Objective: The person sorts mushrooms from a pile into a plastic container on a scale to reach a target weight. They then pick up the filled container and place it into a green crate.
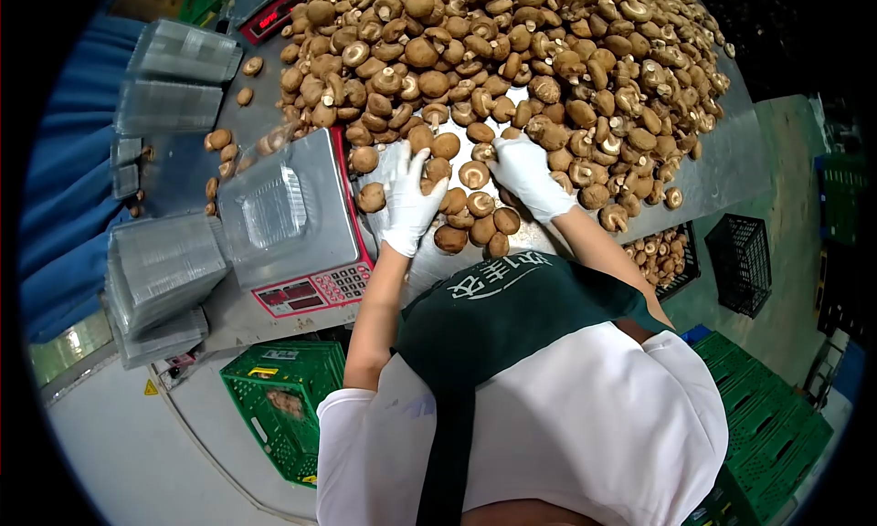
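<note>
Brown mushrooms [422, 53] lie heaped over the metal table [731, 174]. My left hand [411, 202], in a white glove, rests among loose mushrooms right of the scale, its fingers apart and touching some of them; whether it grips one is not clear. To its right, my right hand [530, 174], also gloved, reaches to the near edge of the heap with its fingertips at a mushroom [484, 152]. Between the hands are several loose mushrooms, one with its pale gilled underside up [474, 174]. A clear plastic tray [274, 208] sits on the scale [320, 184].
Stacks of clear trays [164, 261] stand left of the scale. A second scale display [272, 16] is at the back. Below the table are a green crate [283, 407], a black crate [740, 266] and green crates [758, 407] at the right.
</note>
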A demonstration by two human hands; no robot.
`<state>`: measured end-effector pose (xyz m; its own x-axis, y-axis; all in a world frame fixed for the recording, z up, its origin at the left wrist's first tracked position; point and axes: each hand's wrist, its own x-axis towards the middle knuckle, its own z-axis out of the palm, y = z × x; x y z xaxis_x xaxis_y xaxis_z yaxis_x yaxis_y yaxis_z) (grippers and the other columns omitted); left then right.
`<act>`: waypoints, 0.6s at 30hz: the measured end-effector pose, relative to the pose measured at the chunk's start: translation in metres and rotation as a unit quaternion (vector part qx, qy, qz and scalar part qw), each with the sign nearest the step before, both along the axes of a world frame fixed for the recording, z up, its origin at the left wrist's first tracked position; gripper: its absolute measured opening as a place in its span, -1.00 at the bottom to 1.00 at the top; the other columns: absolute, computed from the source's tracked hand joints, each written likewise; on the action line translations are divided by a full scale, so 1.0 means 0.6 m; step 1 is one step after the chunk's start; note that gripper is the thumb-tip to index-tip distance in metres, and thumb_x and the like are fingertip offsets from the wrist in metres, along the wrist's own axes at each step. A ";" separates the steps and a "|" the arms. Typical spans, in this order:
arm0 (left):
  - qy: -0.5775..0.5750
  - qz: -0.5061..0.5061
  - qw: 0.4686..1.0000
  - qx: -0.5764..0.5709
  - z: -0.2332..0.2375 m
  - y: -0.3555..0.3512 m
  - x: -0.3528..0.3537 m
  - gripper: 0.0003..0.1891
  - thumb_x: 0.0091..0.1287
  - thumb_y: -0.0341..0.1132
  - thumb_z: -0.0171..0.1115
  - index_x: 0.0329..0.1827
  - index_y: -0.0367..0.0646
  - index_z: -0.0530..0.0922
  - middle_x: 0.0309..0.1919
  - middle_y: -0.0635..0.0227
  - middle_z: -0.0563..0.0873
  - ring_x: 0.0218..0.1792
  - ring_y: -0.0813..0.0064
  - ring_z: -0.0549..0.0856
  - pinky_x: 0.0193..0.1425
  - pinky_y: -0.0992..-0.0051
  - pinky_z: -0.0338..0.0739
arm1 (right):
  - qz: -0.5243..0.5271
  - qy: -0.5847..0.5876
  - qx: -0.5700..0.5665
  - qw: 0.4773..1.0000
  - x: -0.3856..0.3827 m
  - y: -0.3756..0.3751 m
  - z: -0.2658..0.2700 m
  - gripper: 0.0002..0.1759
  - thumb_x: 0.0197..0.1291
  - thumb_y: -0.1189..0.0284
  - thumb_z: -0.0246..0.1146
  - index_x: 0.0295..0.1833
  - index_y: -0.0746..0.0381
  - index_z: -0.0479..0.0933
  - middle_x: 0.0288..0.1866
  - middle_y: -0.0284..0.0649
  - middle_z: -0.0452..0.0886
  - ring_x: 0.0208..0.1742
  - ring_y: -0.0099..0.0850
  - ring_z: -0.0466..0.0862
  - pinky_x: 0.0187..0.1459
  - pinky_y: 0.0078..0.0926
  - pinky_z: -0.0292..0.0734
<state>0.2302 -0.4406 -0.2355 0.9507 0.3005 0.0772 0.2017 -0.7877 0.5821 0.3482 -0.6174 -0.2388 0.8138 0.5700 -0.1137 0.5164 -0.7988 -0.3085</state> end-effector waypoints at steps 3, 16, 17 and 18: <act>0.047 -0.001 0.998 0.035 0.004 -0.003 -0.005 -0.39 0.16 -0.12 0.32 0.31 -0.05 0.43 0.42 0.07 0.29 0.38 0.07 0.34 0.40 0.17 0.20 | 0.025 -0.004 -0.011 1.000 -0.003 0.009 0.000 -0.59 0.06 0.16 0.33 -0.04 0.18 0.61 -0.28 -0.01 0.65 -0.18 -0.08 0.66 -0.16 -0.25 0.58; -0.124 0.066 0.982 -0.125 -0.021 0.020 -0.073 -0.74 0.37 -0.35 0.13 0.03 -0.26 0.59 -0.01 0.09 0.67 0.05 0.13 0.62 0.23 0.32 0.43 | -0.064 0.510 0.407 0.755 0.003 0.009 0.112 -0.78 0.20 0.31 0.29 -0.13 0.22 0.58 -0.28 -0.33 0.62 -0.28 -0.53 0.65 -0.28 -0.53 0.60; -0.139 0.086 0.976 -0.146 -0.022 0.022 -0.075 -0.76 0.38 -0.37 0.11 0.03 -0.27 0.59 -0.02 0.10 0.67 0.04 0.14 0.63 0.23 0.32 0.44 | -0.046 0.428 0.340 0.836 -0.001 0.030 0.085 -0.73 0.16 0.23 0.29 -0.24 0.24 0.59 -0.34 -0.30 0.70 -0.34 -0.44 0.68 -0.36 -0.56 0.54; -0.140 0.084 0.976 -0.146 -0.020 0.023 -0.076 -0.76 0.38 -0.37 0.11 0.03 -0.27 0.59 -0.02 0.10 0.67 0.04 0.14 0.63 0.23 0.32 0.44 | 0.012 0.299 0.214 0.930 -0.012 0.050 0.089 -0.69 0.12 0.21 0.32 -0.25 0.25 0.59 -0.38 -0.23 0.70 -0.36 -0.36 0.69 -0.36 -0.47 0.56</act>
